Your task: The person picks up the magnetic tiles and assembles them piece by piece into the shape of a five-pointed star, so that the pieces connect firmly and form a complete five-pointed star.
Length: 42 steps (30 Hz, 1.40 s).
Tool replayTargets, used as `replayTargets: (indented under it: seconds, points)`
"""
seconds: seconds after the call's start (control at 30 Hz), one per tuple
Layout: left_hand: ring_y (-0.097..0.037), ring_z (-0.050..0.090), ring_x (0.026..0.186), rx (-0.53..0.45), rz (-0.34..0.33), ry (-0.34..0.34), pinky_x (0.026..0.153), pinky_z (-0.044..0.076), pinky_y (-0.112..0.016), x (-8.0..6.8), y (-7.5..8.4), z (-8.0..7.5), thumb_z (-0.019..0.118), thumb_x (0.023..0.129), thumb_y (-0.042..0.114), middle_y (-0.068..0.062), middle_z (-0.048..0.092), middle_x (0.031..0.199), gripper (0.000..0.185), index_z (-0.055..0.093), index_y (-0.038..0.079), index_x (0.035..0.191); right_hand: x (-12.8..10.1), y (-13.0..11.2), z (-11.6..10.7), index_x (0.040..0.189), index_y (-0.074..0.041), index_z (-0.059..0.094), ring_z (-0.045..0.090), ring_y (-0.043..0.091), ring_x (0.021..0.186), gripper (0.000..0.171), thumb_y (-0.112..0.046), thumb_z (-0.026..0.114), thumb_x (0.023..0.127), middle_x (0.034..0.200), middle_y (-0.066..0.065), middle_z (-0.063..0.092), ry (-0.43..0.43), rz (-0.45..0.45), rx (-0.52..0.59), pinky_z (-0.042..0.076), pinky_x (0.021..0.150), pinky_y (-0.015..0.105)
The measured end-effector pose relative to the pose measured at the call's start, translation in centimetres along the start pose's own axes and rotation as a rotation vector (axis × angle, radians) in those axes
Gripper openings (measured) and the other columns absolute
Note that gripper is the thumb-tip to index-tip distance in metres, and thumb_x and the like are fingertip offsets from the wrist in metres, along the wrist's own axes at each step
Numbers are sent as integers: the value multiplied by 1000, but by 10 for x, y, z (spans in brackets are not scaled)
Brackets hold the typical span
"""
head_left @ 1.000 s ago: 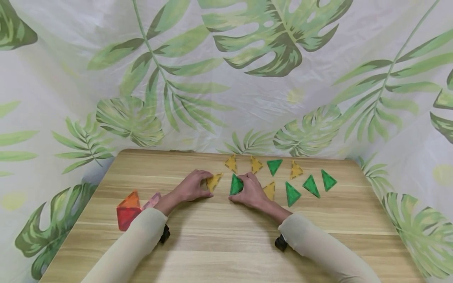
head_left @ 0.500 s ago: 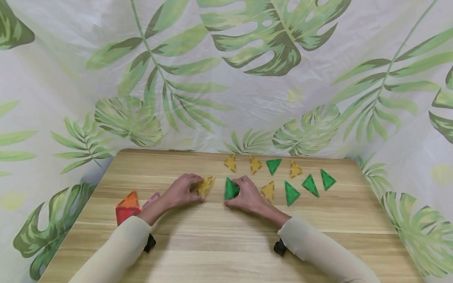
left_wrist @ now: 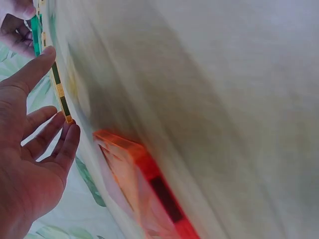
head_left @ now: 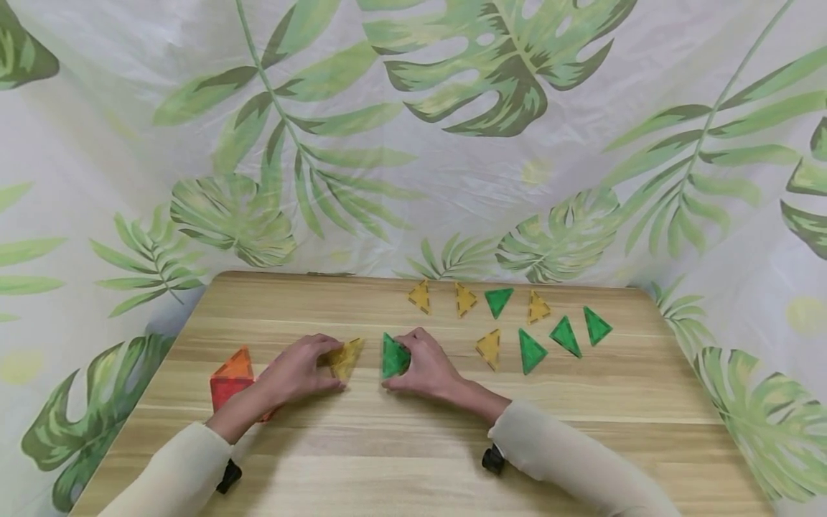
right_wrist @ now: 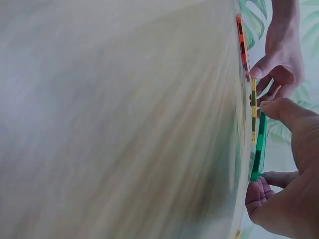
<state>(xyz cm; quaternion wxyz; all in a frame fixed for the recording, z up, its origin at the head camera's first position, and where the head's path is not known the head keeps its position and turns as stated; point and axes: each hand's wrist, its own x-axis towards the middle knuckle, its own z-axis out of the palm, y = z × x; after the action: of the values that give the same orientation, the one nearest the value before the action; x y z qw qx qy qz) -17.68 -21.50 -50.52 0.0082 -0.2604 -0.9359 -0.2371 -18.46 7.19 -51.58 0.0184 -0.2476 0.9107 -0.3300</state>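
Note:
My left hand point(head_left: 298, 372) pinches a yellow triangular magnetic tile point(head_left: 347, 359) between thumb and fingertips, left of the table's middle. In the left wrist view the yellow tile point(left_wrist: 60, 89) shows edge-on, gripped at its two ends. Just to the right, my right hand point(head_left: 429, 368) holds a green triangular magnetic tile point(head_left: 394, 357), its long edge facing the yellow one across a small gap. The right wrist view has thumb and fingers at opposite ends of the green tile point(right_wrist: 259, 144). A joined orange and red tile group point(head_left: 231, 370) lies at the left, partly covered by my left forearm.
Several yellow point(head_left: 489, 350) and green triangular tiles point(head_left: 533, 352) lie flat and spaced apart at the back right of the wooden table point(head_left: 400, 467). A leaf-print cloth point(head_left: 413, 179) hangs right behind the table's back edge.
Both hands have moved left and slightly nearer, carrying the yellow and green tiles and drawing them closer to the orange and red group. My left forearm now hides the pinkish-purple tile.

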Motion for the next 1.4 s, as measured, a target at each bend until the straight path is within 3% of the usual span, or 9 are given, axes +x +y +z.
replayTargets:
  seconds: [0.27,0.77,1.03,1.4]
  points:
    - [-30,71,105,32,29,51,91,60,-48,-10,-4,3,101,70,30,-15,73,117,65,76,-4,120,5,-12,14,139,-1,67,55,14,98,84,-40,98,71,116,8,63,-28,2,-2,52,89,27]
    - [-30,70,109,101,34,23,93,59,-51,-17,-4,4,99,73,41,-10,72,121,64,78,1,119,11,-22,28,142,-6,67,48,9,92,84,-43,97,73,112,2,58,-112,15,-40,45,78,19]
    - [-30,69,112,146,35,-2,90,56,-59,-15,-1,3,97,74,45,-8,71,122,66,79,3,121,13,-30,32,139,-5,69,49,10,94,81,-44,97,73,111,3,58,-102,-22,-92,46,79,19]
    - [-33,68,115,131,29,-23,89,55,-61,-15,-3,2,97,75,39,-11,70,124,64,78,3,124,16,-35,38,139,-6,69,50,11,96,80,-45,96,74,111,0,56,-84,-6,-112,47,83,21]
